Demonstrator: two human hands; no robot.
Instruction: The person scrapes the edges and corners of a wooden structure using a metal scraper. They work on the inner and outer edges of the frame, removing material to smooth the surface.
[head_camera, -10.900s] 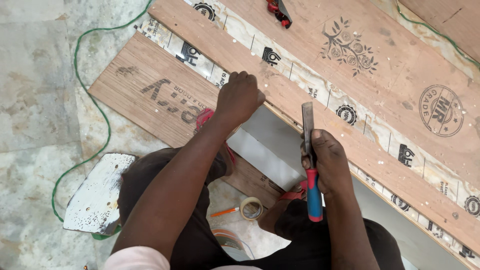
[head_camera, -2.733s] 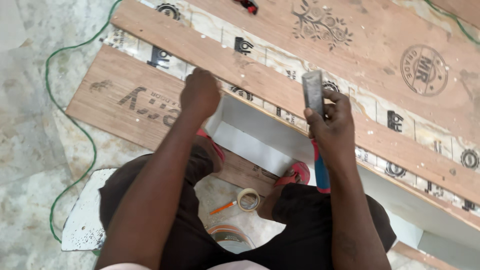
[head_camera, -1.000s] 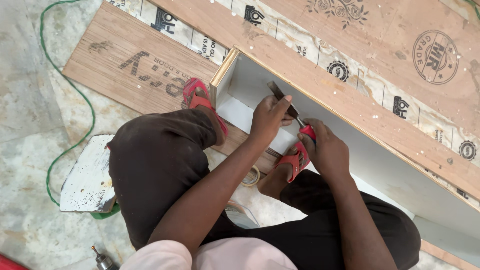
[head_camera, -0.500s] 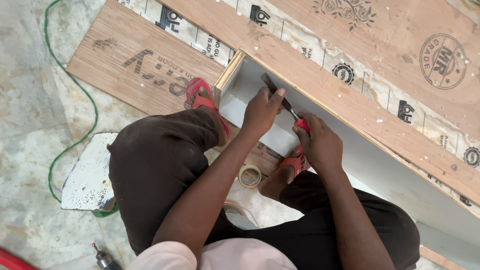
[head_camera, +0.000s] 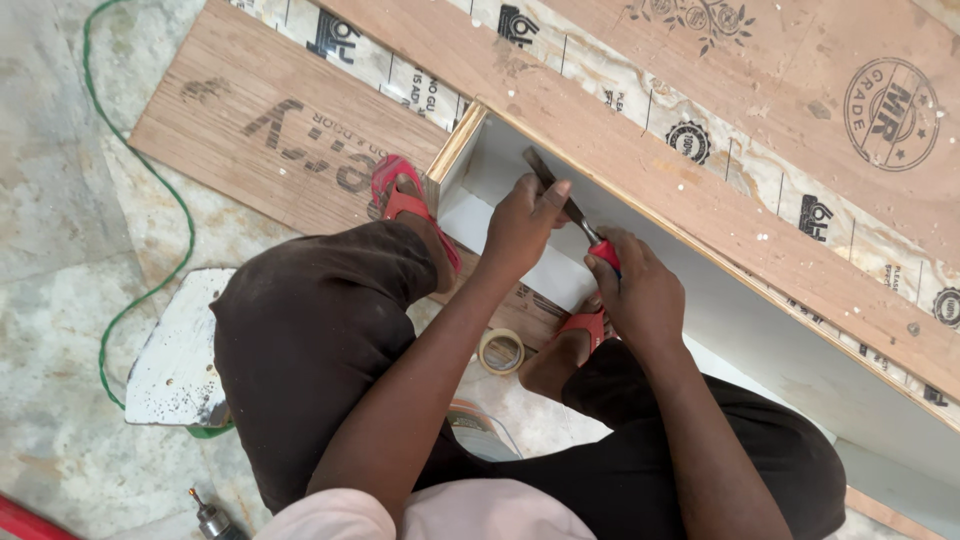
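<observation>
Two hands meet over a chisel (head_camera: 562, 200) at the inner corner of a long white-faced plywood channel (head_camera: 740, 310) lying on the floor. The right hand (head_camera: 640, 290) has its fingers wrapped tight round the chisel's red handle, low near the person's knee. The left hand (head_camera: 522, 222) rests on the steel blade, fingers curled over it and the thumb laid along the metal, steadying it. The blade slants up and away, its tip close to the brown top edge of the channel, just beside the end piece that closes the corner. A foot in a red sandal (head_camera: 400, 195) is planted on the plywood sheet (head_camera: 270, 130) to the left of that corner. A roll of tape (head_camera: 502, 351) lies on the floor between the person's legs, a green cable (head_camera: 150, 180) loops off to the left, and a drill tip (head_camera: 212, 520) shows at the bottom edge
</observation>
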